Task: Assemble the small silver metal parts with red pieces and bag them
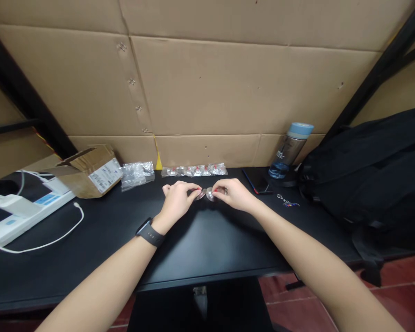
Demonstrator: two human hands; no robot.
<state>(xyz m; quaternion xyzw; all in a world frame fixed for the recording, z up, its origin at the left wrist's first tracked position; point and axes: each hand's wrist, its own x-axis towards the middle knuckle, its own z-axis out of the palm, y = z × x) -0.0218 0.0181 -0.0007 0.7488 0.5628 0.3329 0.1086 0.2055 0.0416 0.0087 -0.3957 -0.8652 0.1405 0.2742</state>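
Observation:
Over the dark tabletop my left hand (178, 198) pinches a small shiny round disc (201, 194), which looks clear or silvery. In the fingertips of my right hand (237, 196) is a second shiny disc (210, 194) like it. The two discs are side by side at nearly the same height; I cannot tell whether they touch. Spots of red show at the fingertips of both hands. Just beyond my hands lies a row of similar round pieces with red bits, in clear plastic wrapping (193, 170).
Left of the row are crumpled clear plastic (138, 175), an opened cardboard box (97, 173) and a white power strip (34, 214) with cables. To the right stand a phone (257, 180), a keychain (287, 201), a water bottle (288, 150) and a black backpack (373, 175). Cardboard wall (207, 92) behind.

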